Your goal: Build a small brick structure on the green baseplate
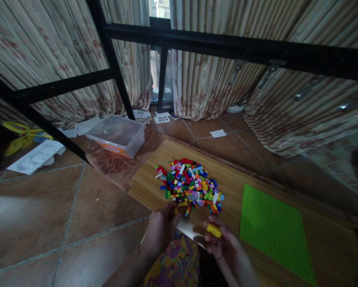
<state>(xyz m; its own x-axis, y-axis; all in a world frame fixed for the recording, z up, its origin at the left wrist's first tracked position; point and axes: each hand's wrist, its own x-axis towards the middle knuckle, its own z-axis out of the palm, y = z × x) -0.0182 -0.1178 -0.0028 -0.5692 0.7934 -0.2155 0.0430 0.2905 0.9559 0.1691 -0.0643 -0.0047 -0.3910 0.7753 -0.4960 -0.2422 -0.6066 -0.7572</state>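
Bricks (190, 185) lie heaped in a loose pile at the middle of a low wooden tabletop (149, 183), small plastic pieces in red, blue, yellow, green, white and pink, mostly short flat plates jumbled at every angle. The left hand (162, 227) rests at the near edge of the pile, fingers curled down against the nearest pieces; whether it has one pinched cannot be told. The right hand (223, 243) is just near of the pile and to the right, its fingers closed round a yellow brick (214, 230), a short oblong block held a little above the wood, its long side tilted. Between the two hands shows a pale glare on the tabletop. To the right of the hands a bright green studded baseplate (276, 231) lies flat on the wood, bare of bricks, well apart from the pile. Far and left, off the tabletop, a clear plastic tub (119, 134) stands on the tiled floor (47, 211) beside a black metal frame (113, 56). Striped curtains (214, 83) hang along the far side, and scraps of paper lie on the floor beneath them
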